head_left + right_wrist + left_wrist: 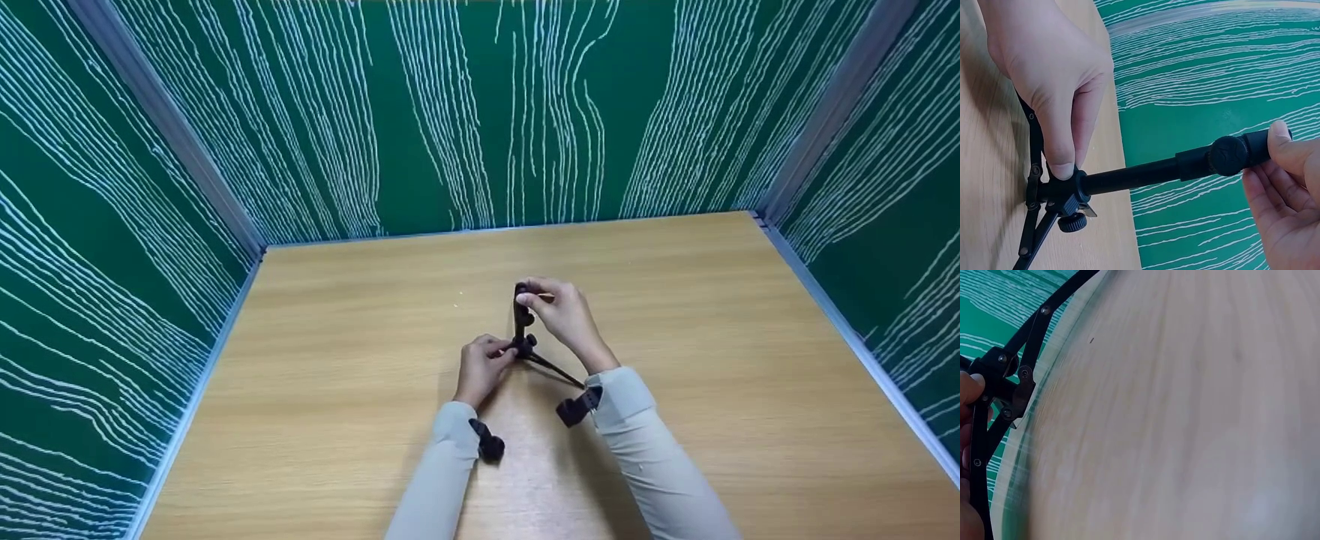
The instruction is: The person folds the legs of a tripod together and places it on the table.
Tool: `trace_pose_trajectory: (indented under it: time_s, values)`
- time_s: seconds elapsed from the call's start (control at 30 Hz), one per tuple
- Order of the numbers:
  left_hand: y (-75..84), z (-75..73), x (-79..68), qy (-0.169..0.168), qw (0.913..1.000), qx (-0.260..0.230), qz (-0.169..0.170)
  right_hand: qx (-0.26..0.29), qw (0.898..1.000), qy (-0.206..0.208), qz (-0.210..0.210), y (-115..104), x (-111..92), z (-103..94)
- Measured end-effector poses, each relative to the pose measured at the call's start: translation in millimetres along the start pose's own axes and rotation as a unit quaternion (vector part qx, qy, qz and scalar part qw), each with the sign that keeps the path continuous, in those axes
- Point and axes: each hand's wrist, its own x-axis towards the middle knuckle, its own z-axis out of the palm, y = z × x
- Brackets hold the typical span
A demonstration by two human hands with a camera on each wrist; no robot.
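Observation:
A small black tripod stands near the middle of the table, its legs spread and its post upright. My left hand pinches the hub at the base of the post between thumb and fingers. Higher up, my right hand holds the top end of the post, thumb on one side and curled fingers on the other. In the right wrist view a large round knob sits just below those fingers, and a smaller ribbed knob is on the hub. Hinged leg braces show in the left wrist view.
The wooden table is bounded by green walls with white wavy lines at the back and both sides. Tiny pale specks lie left of the tripod. Black wrist cameras hang at both sleeves, the right one close to a tripod leg.

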Motion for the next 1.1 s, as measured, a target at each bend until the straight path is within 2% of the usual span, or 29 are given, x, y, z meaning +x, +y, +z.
trace_pose_trajectory:
  time_s: [0.37, 0.77, 1.1]
  values:
    - [0.9, -1.2, 0.7, 0.023, 0.9993, -0.021, 0.021, 0.000, 1.000, -0.004, 0.019, -4.4, 0.2, 1.1]
    - [-0.4, -2.8, -1.0, 0.017, 0.9986, -0.050, 0.002, -0.007, 1.000, -0.002, 0.010, -4.3, -0.8, 2.8]
    - [-1.8, -3.0, -0.7, 0.023, 0.9985, -0.048, 0.015, -0.010, 1.000, -0.001, 0.001, -5.9, -0.8, 3.4]
